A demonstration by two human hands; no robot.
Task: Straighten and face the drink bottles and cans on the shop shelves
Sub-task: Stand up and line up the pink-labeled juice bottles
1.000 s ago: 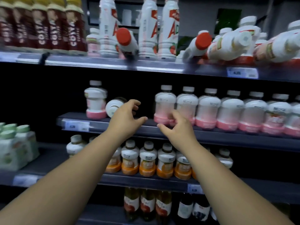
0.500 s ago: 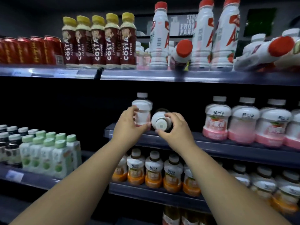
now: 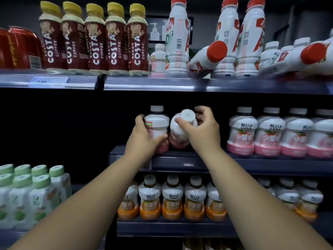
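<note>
- Drink bottle [image 3: 177,136], pink-based, leans cap-forward at the left end of the middle shelf [image 3: 234,162]; right hand [image 3: 201,134] wraps its shoulder.
- Left hand [image 3: 142,139] grips the upright bottle [image 3: 157,123] just beside it.
- Best stood flat on its base, label turned outward like the row [image 3: 270,136] alongside.

A shop: shelves [image 3: 180,86] stocked with rows of drink bottles [image 3: 241,132].

Glossy plastic pink-based bottles [image 3: 241,132], shiny metal red cans [image 3: 19,49], matt dark shelf [image 3: 252,162]
</note>
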